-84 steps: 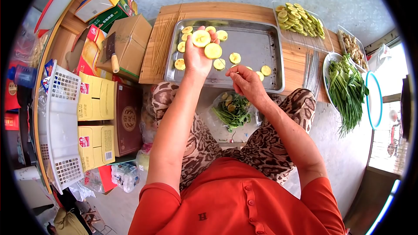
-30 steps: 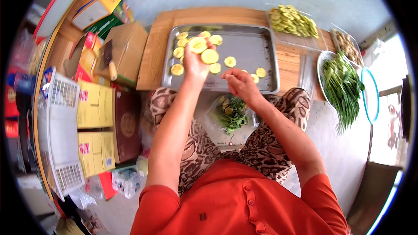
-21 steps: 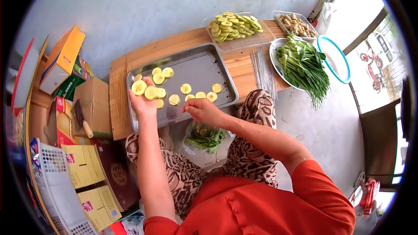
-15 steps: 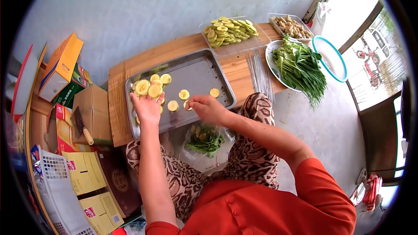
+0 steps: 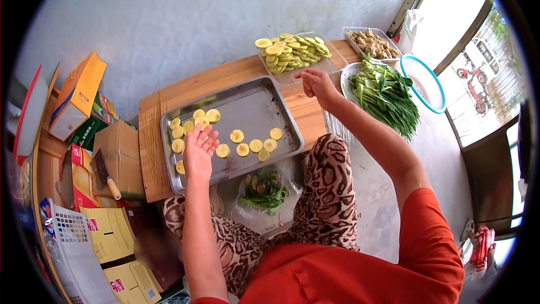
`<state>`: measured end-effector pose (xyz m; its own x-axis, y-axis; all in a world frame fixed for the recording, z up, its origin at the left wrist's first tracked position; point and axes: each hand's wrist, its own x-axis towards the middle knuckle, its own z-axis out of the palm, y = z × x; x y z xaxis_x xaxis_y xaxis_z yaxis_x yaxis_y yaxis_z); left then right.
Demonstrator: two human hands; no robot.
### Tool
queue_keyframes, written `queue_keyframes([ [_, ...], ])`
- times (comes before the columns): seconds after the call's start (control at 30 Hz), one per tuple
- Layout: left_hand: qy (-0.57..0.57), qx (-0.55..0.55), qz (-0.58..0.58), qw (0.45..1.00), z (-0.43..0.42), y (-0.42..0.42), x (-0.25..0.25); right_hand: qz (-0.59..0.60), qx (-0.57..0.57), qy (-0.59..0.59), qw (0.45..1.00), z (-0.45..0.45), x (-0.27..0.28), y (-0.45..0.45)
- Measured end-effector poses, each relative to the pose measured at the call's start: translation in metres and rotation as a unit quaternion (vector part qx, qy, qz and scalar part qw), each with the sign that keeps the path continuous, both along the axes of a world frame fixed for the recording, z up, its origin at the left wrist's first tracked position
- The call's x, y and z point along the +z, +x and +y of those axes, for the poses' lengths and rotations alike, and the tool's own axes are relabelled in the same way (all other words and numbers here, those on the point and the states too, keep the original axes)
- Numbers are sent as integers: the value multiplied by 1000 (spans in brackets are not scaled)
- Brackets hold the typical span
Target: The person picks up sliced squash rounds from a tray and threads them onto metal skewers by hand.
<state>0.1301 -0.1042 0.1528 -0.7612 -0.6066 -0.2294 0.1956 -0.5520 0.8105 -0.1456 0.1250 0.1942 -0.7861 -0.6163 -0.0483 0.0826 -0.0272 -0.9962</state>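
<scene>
Head view, pale yellow slices: lying in your metal tray, grouped at the left end and strung along the front side.
Left hand: palm up above the tray's front left part, fingers apart, slices just beyond the tips.
Right hand: above the tabletop between the tray and the clear container, fingers bent; you cannot tell whether thumb and forefinger meet.
Clear container: behind the tray, with a heaped pile of similar slices.
Small tray: near the container, filled with knobbly brownish pieces.
White plate: loaded with leafy greens that hang over its front.
Plastic bag: between your legs, holding greens and some slices.
Since half a second ago: your right hand has gone from the tray's front side to near the container, uncovering slices there; two slices lay over your left fingers then, and now that palm shows bare.
</scene>
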Motion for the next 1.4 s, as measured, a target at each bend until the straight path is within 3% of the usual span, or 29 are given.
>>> queue_keyframes([
  [0.27, -27, -20, -26, 999, 5, -9, 4, -25, -91, 51, 994, -33, -14, -91],
  [0.53, -42, -35, -25, 998, 4, -15, 5, -186, -180, 64, 964, -62, -32, -139],
  [0.63, -49, -35, -23, 998, 5, -14, 5, -124, -193, 101, 968, -52, -32, -128],
  [0.9, -59, -30, -31, 997, 10, -9, 2, 6, -92, 155, 984, 57, -50, -66],
  [1.03, -73, -34, -40, 996, 14, -9, -1, 119, -69, 362, 922, 112, -93, -48],
  [1.2, -84, -31, -71, 993, 16, -12, -9, 282, -64, 574, 766, 135, -130, -26],
  [1.4, -98, -37, -85, 991, 16, -15, -18, 269, -110, 590, 753, 129, -157, -28],
])
